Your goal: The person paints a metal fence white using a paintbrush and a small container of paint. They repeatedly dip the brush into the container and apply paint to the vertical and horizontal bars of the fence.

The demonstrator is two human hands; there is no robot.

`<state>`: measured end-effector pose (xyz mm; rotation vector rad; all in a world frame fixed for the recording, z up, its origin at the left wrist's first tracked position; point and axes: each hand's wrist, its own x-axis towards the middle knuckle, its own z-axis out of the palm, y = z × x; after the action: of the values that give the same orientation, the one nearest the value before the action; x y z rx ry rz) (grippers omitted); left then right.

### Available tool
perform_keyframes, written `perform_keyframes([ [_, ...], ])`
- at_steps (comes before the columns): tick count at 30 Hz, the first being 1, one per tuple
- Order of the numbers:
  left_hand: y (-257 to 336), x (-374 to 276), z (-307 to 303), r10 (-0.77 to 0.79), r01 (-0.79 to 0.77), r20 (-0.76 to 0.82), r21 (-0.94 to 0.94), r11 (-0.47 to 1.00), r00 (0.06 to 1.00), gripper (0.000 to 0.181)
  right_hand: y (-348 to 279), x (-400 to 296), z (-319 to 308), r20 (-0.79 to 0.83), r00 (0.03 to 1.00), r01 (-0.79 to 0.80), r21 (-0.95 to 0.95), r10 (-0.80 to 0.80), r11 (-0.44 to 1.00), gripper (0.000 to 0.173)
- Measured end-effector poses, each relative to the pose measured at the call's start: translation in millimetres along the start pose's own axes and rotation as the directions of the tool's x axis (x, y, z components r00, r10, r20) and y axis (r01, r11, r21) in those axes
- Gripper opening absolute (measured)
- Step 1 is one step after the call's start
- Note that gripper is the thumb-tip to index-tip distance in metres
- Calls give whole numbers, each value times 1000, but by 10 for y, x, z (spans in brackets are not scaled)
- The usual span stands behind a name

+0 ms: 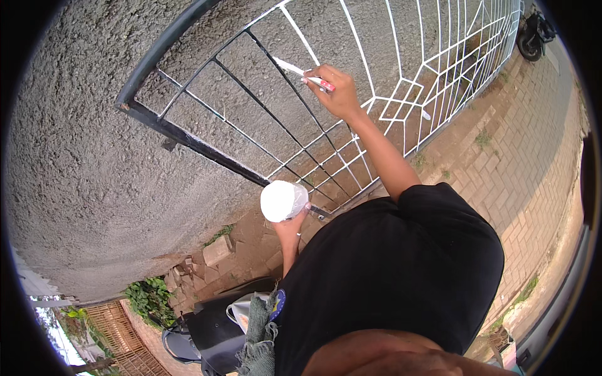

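Observation:
My right hand point(336, 89) holds a paintbrush point(291, 68) with white paint on its bristles and some red on its handle. The brush tip is at a dark vertical bar point(301, 96) of a metal gate point(400, 80); contact is hard to tell. Bars on the right of the gate are white, while several toward the left are still black with white along parts of them. Lower down, my left hand point(288, 230) grips a round container of white paint point(278, 202), its open top facing me. The black gate frame point(202, 148) passes just behind the container.
A rough grey wall point(94, 141) stands behind the gate. Brick paving point(512, 164) runs along the right, with a parked motorcycle point(534, 35) far off. At lower left are a black motorcycle seat point(221, 329), a frayed grey cloth point(258, 329), broken bricks point(218, 251) and a leafy plant point(149, 301).

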<state>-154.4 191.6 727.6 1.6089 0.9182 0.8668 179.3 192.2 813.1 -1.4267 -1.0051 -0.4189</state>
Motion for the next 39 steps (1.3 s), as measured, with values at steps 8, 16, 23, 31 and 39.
perform_keyframes([
  [8,112,-25,217,-64,65,87,-14,998,994,83,547,-138,-272,-293,934,-218,-10,205,976,13],
  [16,261,-63,593,-72,72,55,1,997,996,86,625,-185,-312,-217,929,-265,180,301,947,11],
  [23,230,-193,894,-151,151,20,-16,988,988,88,692,-698,-500,342,925,113,173,-167,978,11],
  [31,308,-295,1103,-185,186,-20,81,979,982,87,1070,-633,-703,61,972,-232,51,228,971,12],
  [39,388,-678,1182,-223,234,-91,126,964,970,87,1234,-913,-631,53,886,-464,74,461,883,11],
])
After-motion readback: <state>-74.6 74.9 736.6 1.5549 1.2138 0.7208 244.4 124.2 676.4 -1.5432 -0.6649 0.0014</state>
